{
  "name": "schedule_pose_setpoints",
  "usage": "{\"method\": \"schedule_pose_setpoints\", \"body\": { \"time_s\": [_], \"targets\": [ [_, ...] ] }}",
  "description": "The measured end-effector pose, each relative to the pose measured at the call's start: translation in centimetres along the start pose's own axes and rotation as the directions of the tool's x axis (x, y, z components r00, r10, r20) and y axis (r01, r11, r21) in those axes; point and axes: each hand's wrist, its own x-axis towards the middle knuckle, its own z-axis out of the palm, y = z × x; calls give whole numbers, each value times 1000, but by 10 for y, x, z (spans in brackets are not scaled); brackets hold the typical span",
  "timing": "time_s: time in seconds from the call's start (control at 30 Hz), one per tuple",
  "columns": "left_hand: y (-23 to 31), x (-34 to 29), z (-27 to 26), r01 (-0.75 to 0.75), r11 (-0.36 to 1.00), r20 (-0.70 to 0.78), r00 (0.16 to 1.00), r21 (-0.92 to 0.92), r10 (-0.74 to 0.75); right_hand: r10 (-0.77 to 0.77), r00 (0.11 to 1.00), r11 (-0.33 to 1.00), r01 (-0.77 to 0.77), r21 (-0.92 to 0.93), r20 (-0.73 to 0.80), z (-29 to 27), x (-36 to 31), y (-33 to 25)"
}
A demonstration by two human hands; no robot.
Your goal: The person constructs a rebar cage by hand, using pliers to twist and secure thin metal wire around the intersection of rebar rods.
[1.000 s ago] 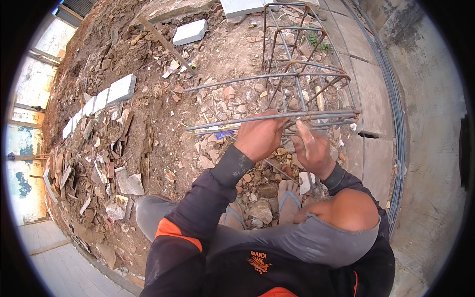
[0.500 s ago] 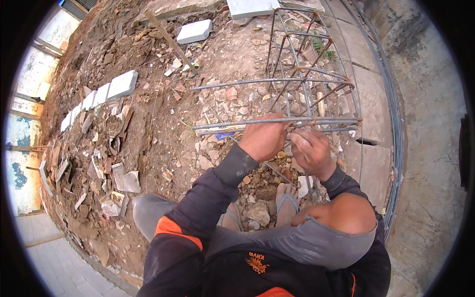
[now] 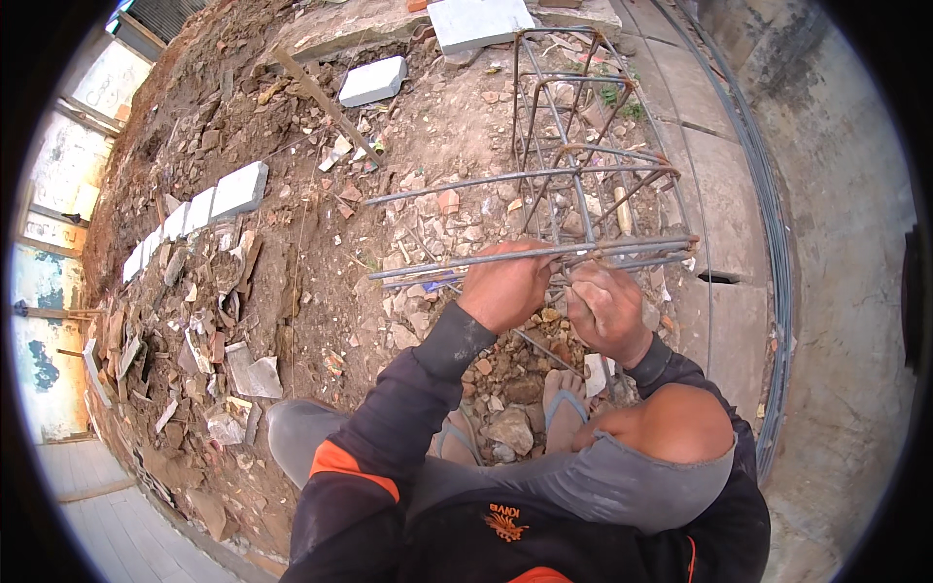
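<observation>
A rusty rebar cage [image 3: 575, 219] of long steel bars and square stirrups lies ahead of me. At its near side, my left hand [image 3: 503, 290] is closed round a steel bar [image 3: 418, 268] running crosswise. Close by on the right, my right hand [image 3: 607, 311] has its fingers pinched together beneath the bars where they meet the stirrup. Whatever lies between those fingertips is too small to make out. The fingertips of both hands almost touch.
Pale blocks [image 3: 238, 189] stand in a row at the left, with another block [image 3: 373, 82] farther off. A wooden stake [image 3: 326, 102] leans beyond the rubble. Long thin bars [image 3: 768, 214] run along the concrete wall [image 3: 846, 291] at right. Stones [image 3: 509, 430] lie between my feet.
The whole view has shifted slightly, so the cage appears a little lower and farther left. Both hands stay at the same joint; the right fingers have turned slightly.
</observation>
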Motion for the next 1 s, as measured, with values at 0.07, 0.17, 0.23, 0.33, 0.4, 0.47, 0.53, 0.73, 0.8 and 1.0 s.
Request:
{"method": "schedule_pose_setpoints", "body": {
  "time_s": [0.07, 0.17, 0.23, 0.33, 0.4, 0.47, 0.53, 0.73, 0.8, 1.0],
  "targets": [
    [0, -1, 0, 40, 999, 18, 999, 11, -40, 23, 999, 1000, -22, 4, -42, 1, -2, -1],
    [2, 1, -1, 43, 999, 29, 999, 14, -44, 40, 996, 998, -37, 45, -75, 4, -12, 3],
    [6, 2, -4, 44, 999, 56, 997, 7, -45, 88, 989, 993, -78, 86, -121, 5, -19, 6],
    [3, 2, -4, 48, 999, 89, 995, 19, -50, 158, 978, 982, -142, 125, -135, 6, -20, 6],
    [5, 3, -7, 44, 999, 105, 994, -11, -42, 229, 966, 970, -215, 115, -120, 4, -25, 5],
    [6, 4, -9, 45, 998, 117, 992, -34, -41, 295, 950, 952, -283, 115, -107, 1, -27, 4],
    [6, 3, -8, 76, 997, 127, 989, -33, -71, 394, 919, 914, -394, 99, 13, -7, -27, 2],
    [13, 8, -10, 45, 999, 114, 992, 11, -46, 361, 932, 919, -363, 155, 42, -7, -18, 2],
    [16, 9, -10, 58, 998, 120, 991, 20, -60, 338, 940, 930, -341, 140, 41, -8, -16, 2],
    [16, 10, -7, 51, 999, 91, 995, -3, -51, 397, 917, 908, -398, 133, 38, -7, -8, -2]
  ]
}}
